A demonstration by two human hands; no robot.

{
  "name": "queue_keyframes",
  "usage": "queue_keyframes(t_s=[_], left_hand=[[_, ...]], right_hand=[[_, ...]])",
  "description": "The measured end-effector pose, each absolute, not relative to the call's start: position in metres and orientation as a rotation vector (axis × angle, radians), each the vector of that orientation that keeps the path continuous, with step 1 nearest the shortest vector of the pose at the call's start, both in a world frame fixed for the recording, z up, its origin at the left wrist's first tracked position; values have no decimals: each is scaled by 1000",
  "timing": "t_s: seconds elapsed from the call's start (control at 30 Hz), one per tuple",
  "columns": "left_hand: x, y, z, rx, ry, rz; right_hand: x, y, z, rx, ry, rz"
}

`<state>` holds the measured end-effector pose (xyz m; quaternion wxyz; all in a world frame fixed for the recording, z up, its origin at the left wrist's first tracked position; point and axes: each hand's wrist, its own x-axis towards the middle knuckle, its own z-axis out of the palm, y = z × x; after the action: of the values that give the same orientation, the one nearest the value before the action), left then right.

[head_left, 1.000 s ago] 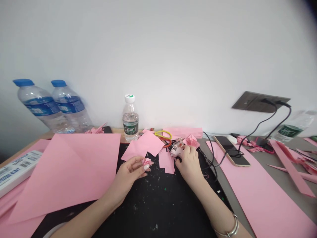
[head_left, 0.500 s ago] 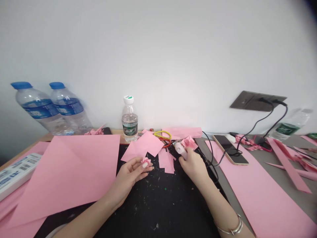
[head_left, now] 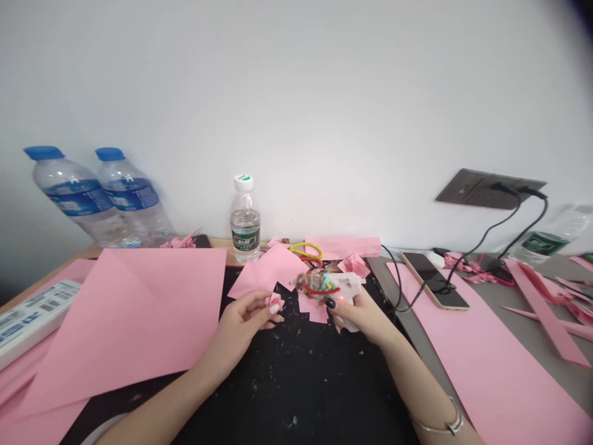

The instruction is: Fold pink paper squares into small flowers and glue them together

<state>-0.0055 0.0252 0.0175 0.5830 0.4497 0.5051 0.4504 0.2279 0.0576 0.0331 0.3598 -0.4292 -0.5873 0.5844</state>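
Head view: the left hand (head_left: pixel 238 324) pinches a small folded pink paper piece (head_left: pixel 275 300) between its fingers, above the near edge of loose pink squares (head_left: pixel 271 269). The right hand (head_left: pixel 364 314) has its fingers wrapped around a pale tool (head_left: pixel 353 284), whose crusted, multicoloured front (head_left: pixel 315 284) points left, towards the paper but apart from it. If that front is hot or sticky, as its crust suggests, a careless swing could touch the left fingers or mark the paper. Squeezing too hard could flatten the small folds. The tool might also catch the yellow-handled scissors (head_left: pixel 307 250) or brush the folded pink flower (head_left: pixel 354 264) just beyond it on the desk (head_left: pixel 532 341).

The left fingers cover much of the paper piece, so its underside is unseen. The tool's tip is blurred, the scissors' blades are hidden, and whether any black cable (head_left: pixel 399 278) reaches the tool cannot be told.
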Motion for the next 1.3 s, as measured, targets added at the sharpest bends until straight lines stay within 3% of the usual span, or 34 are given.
queue_keyframes(t_s=[0.43, 1.3], left_hand=[[-7, 22, 9, 1410, 1286, 1083], [-7, 22, 8, 1355, 1256, 1066]], right_hand=[[230, 58, 23, -1078, -1668, 1651], [229, 58, 27, -1263, -1928, 1364]])
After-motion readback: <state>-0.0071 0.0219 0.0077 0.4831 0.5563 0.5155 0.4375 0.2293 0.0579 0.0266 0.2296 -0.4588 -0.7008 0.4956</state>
